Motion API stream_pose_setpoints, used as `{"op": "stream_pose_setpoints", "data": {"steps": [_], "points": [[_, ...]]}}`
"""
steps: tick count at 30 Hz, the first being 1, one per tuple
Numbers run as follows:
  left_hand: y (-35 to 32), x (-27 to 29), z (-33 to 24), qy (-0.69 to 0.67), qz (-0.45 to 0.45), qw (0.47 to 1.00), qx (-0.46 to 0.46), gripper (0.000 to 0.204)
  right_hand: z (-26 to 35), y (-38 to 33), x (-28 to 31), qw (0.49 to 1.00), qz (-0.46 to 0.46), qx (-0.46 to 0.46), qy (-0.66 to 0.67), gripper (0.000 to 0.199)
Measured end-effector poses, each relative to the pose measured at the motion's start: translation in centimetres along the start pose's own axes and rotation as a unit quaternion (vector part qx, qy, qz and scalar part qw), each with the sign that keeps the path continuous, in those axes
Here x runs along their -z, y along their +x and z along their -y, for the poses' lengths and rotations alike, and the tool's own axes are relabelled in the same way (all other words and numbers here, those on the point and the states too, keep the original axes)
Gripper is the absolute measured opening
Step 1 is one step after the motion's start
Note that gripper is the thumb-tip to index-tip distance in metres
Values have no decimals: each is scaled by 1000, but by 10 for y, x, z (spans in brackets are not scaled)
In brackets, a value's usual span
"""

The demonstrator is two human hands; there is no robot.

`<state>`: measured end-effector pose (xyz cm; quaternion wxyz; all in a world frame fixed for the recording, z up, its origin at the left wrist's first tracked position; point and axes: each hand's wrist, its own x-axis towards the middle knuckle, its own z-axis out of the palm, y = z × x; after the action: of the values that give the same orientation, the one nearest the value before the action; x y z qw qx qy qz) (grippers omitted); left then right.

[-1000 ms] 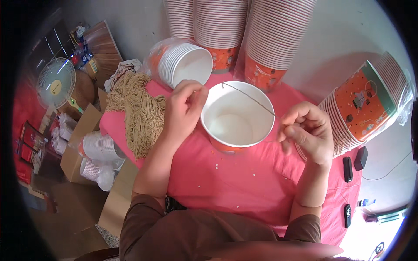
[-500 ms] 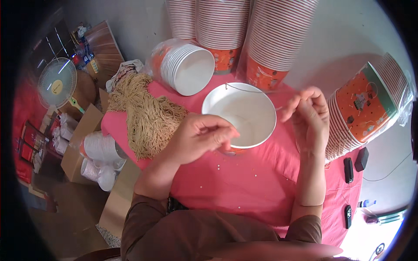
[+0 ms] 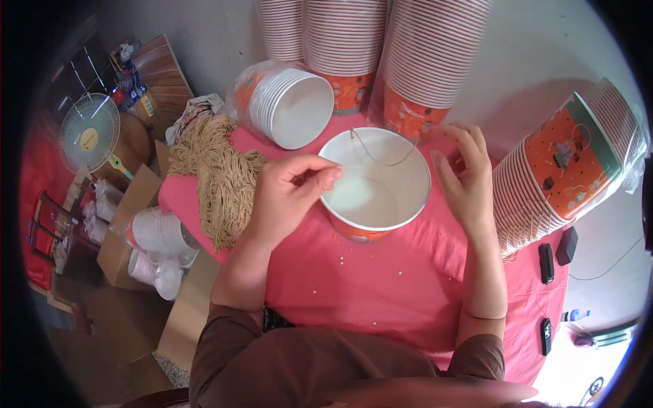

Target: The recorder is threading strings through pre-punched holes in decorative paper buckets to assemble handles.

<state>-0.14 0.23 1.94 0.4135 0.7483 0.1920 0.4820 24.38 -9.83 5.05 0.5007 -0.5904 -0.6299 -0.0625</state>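
A white-lined paper bucket (image 3: 367,204) with an orange outside stands upright on the pink-covered table. A thin tan cord (image 3: 388,164) comes from the bucket's far left rim and sags in a loop across the inside to the right rim. My left hand (image 3: 289,194) is beside the left rim, thumb and forefinger pinched together; what they hold, if anything, is too small to make out. Just off the right rim, my right hand (image 3: 466,173) has its thumb and fingers apart. A heap of similar tan cords (image 3: 228,183) lies left of the bucket.
Tall bucket stacks (image 3: 435,61) in plastic stand at the back. A bagged stack (image 3: 299,112) lies on its side behind the bucket, and another orange stack (image 3: 564,170) leans at right. Small black objects (image 3: 547,264) lie near the right edge; a cardboard box (image 3: 132,211) is at left.
The cord, stretched toward my right hand before, now hangs slack inside the bucket. My right hand's fingers have spread and moved slightly left. My left hand has drawn back left, off the bucket's opening.
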Motion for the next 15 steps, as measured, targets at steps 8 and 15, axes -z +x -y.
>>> {"op": "stream_pose_setpoints", "data": {"steps": [8, 15], "points": [[-17, -26, -16, 7, 100, 991, -88, 9, 53, -27, -1, 907, 291, -103, 285, 57], [-13, -27, -18, 45, 122, 985, -116, 13, 47, -22, 1, 945, 250, -21, 208, 27]]}}
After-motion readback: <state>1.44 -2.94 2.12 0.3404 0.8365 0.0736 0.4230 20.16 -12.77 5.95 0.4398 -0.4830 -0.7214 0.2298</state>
